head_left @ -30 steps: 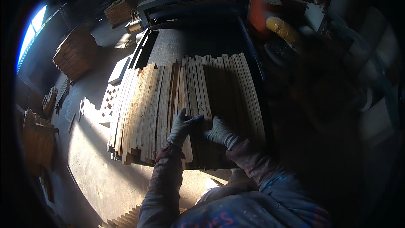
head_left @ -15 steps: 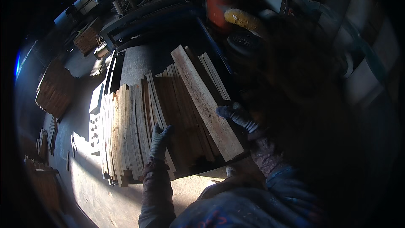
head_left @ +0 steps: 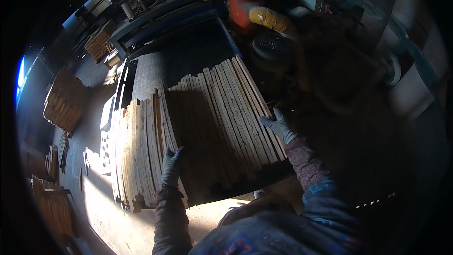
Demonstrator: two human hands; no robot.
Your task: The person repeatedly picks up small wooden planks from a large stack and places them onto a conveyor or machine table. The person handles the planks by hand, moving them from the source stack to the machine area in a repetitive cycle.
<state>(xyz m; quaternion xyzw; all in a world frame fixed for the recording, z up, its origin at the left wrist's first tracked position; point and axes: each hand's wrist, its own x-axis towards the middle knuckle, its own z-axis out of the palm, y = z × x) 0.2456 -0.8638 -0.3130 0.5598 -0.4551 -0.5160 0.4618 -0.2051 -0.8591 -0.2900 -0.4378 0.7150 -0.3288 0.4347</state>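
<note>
Thin wooden boards [head_left: 231, 108] lie side by side in a row on a dark machine bed [head_left: 188, 47]. A second group of boards [head_left: 141, 146] sits at the left, partly in bright light, its right edge standing above the shaded ones. My gloved left hand [head_left: 171, 165] rests against that right edge, thumb and fingers apart. At the right end of the row is my gloved right hand [head_left: 282, 126], beside the outermost board, its thumb toward the wood and fingers spread. Deep shadow hides the boards between the two groups.
An orange-red drum-shaped thing [head_left: 240, 7], a yellow hose [head_left: 273, 21] and a round dark tub [head_left: 271, 47] stand beyond the bed's right side. Stacks of boards [head_left: 63, 99] stand on the floor at the left. A frame [head_left: 165, 12] crosses the bed's far end.
The wide board that lay tilted over the row by my right hand has come down at the right end. My right hand has moved right and slightly away; the left has shifted slightly nearer.
</note>
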